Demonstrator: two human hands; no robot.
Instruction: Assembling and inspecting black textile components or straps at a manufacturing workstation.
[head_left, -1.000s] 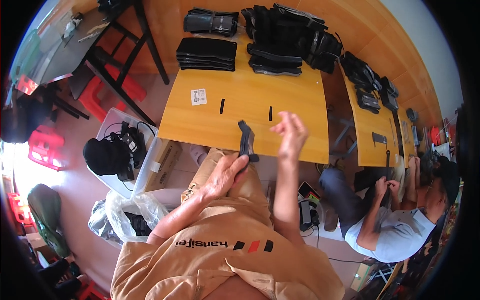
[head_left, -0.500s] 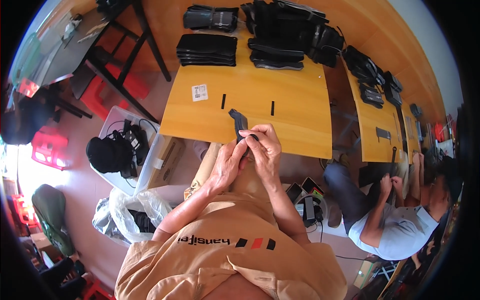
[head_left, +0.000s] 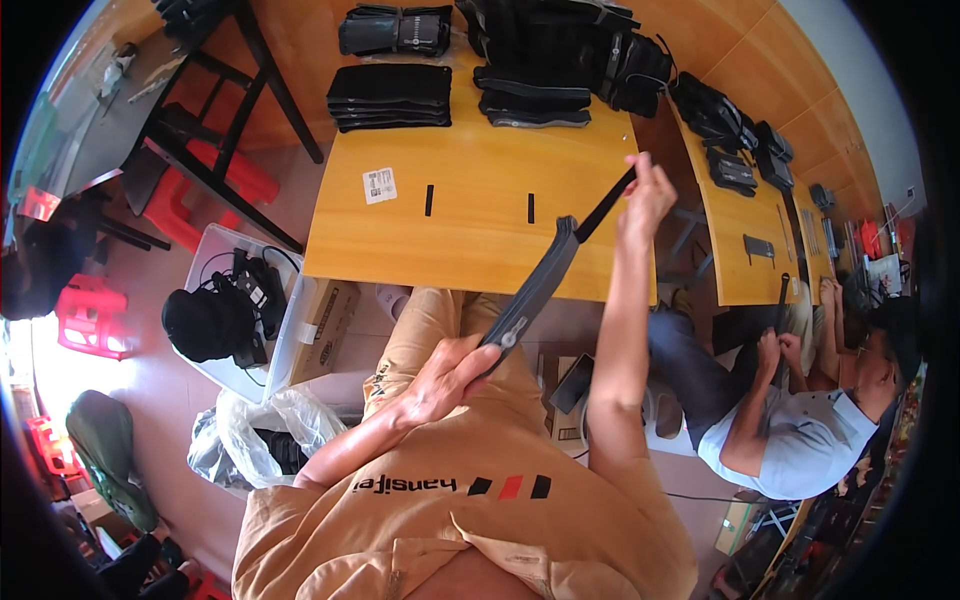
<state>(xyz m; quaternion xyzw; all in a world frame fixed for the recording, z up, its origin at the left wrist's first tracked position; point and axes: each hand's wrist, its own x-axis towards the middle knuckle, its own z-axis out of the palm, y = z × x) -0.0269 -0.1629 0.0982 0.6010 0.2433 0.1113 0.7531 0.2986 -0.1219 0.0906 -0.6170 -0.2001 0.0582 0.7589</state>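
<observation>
A long dark grey fabric band (head_left: 540, 278) slants up from my lap over the table's near edge. My left hand (head_left: 452, 378) is closed round its lower end, thumb on top beside a small pale round mark. From the band's upper end a narrow black strap (head_left: 607, 204) runs taut to the right. My right hand (head_left: 648, 195) pinches the far end of that strap, above the table's right side. On the yellow table (head_left: 470, 255) two short black strips (head_left: 430, 200) lie apart, near a white printed label (head_left: 380, 186).
Stacked black fabric pieces (head_left: 390, 97) and bundles (head_left: 560, 50) line the table's back. To the left, a clear plastic bin (head_left: 225, 250) holds black items and cables, beside a cardboard box (head_left: 325, 325). A co-worker in a light shirt (head_left: 790, 440) sits at the right by another yellow table (head_left: 745, 280).
My hands, close together before, are now far apart. The right one has moved up and right, drawing the strap out; the left has moved down with the band, now mostly in sight.
</observation>
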